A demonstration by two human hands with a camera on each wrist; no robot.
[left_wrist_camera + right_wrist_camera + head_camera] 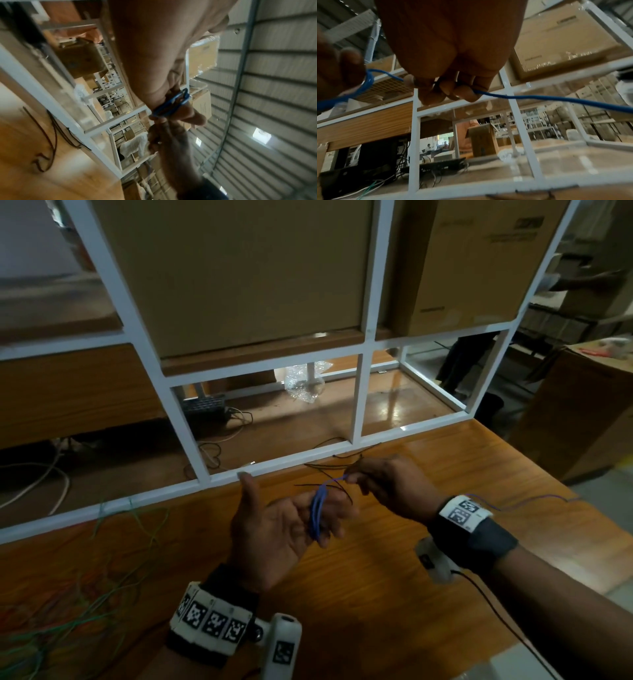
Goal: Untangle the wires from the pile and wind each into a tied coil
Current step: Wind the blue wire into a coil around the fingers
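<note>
Your left hand (274,529) is held palm up above the wooden table (376,594), thumb pointing away from you, and the blue wire (317,515) is looped in several turns around its fingers (337,517), which bend only a little inside those turns. From the left wrist view the loops (171,105) sit snug against the fingers, close to the tips. Your right hand (390,487) is just to the right of the coil, also above the table, and its thumb and fingers are pinched on the running end of the same wire; in the right wrist view the strand (539,98) passes through the curled fingertips (464,93) and trails off to the right, while a short span on the other side leads to the coil. Past your right wrist, the loose tail (534,499) lies across the table toward its right edge. A few thin dark wires (329,470) lie on the table just beyond both hands, near the white frame (219,477) along the table's far edge. A tangle of green and reddish wires (102,594) is spread over the table's left part, well apart from the coil. Cardboard boxes (239,268) stand behind the frame.
</note>
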